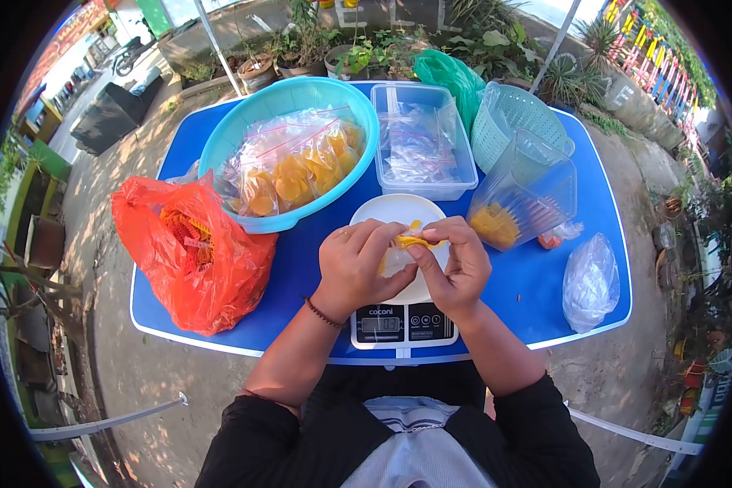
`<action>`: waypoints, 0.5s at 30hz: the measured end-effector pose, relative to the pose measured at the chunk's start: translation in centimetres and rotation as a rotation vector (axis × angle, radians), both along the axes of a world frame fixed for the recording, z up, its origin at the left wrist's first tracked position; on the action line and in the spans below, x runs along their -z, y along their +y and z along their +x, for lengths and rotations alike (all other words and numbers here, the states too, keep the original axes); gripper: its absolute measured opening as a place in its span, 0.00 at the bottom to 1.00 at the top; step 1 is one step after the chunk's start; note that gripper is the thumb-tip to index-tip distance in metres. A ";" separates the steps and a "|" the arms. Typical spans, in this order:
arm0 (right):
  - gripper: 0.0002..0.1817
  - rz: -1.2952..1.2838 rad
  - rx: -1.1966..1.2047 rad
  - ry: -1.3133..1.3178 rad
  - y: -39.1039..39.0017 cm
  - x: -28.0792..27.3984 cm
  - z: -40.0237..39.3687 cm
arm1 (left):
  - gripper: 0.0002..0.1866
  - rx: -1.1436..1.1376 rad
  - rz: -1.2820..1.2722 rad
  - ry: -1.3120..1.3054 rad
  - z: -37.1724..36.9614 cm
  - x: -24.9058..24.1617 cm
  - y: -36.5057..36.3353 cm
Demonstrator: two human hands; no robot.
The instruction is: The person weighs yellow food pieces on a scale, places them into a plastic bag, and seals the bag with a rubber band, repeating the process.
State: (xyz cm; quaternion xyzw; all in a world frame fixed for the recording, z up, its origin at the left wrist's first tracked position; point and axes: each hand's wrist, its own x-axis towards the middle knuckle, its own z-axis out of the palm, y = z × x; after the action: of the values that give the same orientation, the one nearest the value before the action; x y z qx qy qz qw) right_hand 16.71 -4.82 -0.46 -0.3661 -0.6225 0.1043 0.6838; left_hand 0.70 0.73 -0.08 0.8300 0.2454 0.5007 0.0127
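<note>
Over a white plate [366, 213] on a kitchen scale [403, 325], both hands meet at a small yellow piece [413, 241]. My left hand [356, 264] pinches its left side between thumb and fingers. On the right side, the thumb and index finger of my right hand [455, 268] close on the same piece. Something clear like a small plastic bag hangs under the fingers, mostly hidden. The scale's display is lit beneath the wrists. Whether the yellow piece is food or part of the packaging, I cannot tell.
A turquoise basin [364, 154] holds bags of yellow pieces at the back left. Left is a red plastic bag [248, 272]. Behind the plate stands a clear box [425, 192] of plastic bags. Rightward are a tilted clear container [545, 175], a green basket [516, 106] and a clear bag [591, 285].
</note>
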 end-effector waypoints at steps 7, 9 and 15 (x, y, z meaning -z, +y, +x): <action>0.14 -0.074 0.033 -0.234 -0.7 -1.2 0.7 | 0.23 -0.015 -0.002 -0.014 -0.3 0.0 0.2; 0.16 -0.129 0.069 -0.226 -0.8 -1.3 0.4 | 0.22 -0.054 -0.102 -0.090 -0.8 -0.5 0.2; 0.20 -0.267 0.070 -0.768 -0.1 -0.5 0.3 | 0.21 -0.011 -0.337 -0.449 -2.2 0.0 1.6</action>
State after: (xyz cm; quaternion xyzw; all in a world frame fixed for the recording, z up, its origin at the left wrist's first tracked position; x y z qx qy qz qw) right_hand 17.00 -4.96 0.07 -0.4849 -0.8008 0.0166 0.3512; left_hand -1.50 2.32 -0.04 0.6832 0.3207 0.6242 0.2018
